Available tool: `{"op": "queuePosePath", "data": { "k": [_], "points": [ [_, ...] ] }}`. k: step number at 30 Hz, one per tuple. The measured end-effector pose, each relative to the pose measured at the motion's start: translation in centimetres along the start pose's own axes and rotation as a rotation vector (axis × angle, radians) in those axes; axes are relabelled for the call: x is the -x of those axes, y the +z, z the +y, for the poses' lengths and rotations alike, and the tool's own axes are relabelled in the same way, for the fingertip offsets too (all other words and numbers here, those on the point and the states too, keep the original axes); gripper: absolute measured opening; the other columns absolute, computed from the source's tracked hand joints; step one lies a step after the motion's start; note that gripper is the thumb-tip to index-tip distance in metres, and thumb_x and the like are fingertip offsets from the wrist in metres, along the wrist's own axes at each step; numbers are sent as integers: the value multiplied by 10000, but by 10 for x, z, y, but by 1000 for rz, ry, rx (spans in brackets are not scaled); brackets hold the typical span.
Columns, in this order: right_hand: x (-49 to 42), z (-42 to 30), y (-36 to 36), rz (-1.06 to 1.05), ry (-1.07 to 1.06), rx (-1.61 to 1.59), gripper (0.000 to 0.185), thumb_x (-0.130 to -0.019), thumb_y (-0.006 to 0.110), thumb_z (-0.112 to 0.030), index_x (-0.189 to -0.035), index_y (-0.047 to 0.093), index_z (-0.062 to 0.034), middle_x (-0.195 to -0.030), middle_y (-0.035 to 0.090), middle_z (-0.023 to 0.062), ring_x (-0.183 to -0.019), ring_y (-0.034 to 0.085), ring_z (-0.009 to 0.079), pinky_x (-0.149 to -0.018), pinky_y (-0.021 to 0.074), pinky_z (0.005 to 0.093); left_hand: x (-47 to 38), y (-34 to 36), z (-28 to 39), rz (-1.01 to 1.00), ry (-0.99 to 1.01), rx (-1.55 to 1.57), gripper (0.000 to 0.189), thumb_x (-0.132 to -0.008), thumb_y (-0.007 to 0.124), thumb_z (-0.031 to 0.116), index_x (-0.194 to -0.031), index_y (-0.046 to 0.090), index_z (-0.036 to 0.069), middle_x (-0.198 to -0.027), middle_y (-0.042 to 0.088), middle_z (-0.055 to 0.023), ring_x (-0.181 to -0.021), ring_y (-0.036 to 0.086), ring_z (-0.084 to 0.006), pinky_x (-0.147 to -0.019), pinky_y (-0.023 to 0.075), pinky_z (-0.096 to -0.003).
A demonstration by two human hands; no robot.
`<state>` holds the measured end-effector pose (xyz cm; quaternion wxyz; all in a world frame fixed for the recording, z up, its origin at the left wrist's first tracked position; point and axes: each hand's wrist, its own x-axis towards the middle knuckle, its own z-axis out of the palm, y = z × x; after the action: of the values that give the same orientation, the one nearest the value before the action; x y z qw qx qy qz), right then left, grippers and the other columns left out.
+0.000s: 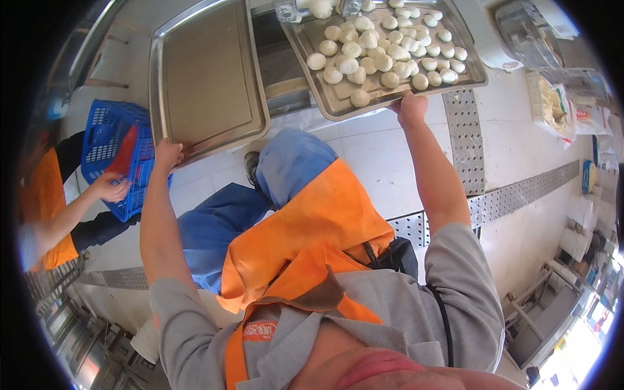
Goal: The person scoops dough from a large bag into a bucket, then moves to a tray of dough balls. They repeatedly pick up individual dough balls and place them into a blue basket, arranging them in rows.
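My left hand (168,155) grips the near left corner of a bare metal baking tray (209,73). On the right, my right hand (412,108) holds the near edge of a second metal tray (336,105). Many round white dough balls (382,63) lie on that second tray, crowded towards its middle and right side. Between the two trays runs a dark gap with a metal frame (287,87) beneath. At the top, another dough ball (321,8) sits between two metal brackets (286,10) at the far edge of the loaded tray.
A co-worker's hand (114,187) is at a blue plastic crate (100,126) holding something red, on my left. Perforated metal drain covers (463,141) cross the tiled floor. A white tub of dough or flour (551,105) stands at the right.
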<state>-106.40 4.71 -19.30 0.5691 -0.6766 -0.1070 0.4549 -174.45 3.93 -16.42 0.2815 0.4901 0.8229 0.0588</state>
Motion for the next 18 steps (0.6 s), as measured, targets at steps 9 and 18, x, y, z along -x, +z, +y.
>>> {"op": "queuePosePath", "data": {
  "k": [9,18],
  "points": [
    [0,-14,-23,-9,84,37,120,-882,535,-10,-971,564,66,-927,628,163,-727,640,289,-642,607,478,15,5,-13,835,159,-510,523,-786,655,186,-1262,533,7,-1091,668,-219,-988,641,-417,-895,512,-447],
    [-53,21,-45,-15,261,-318,212,-823,498,32,-1014,587,26,-1056,597,163,-991,579,309,-864,511,419,20,-10,-31,243,145,106,498,-786,633,73,-1265,523,-4,-1147,648,-234,-1086,617,-402,-933,473,-419]
  ]
}}
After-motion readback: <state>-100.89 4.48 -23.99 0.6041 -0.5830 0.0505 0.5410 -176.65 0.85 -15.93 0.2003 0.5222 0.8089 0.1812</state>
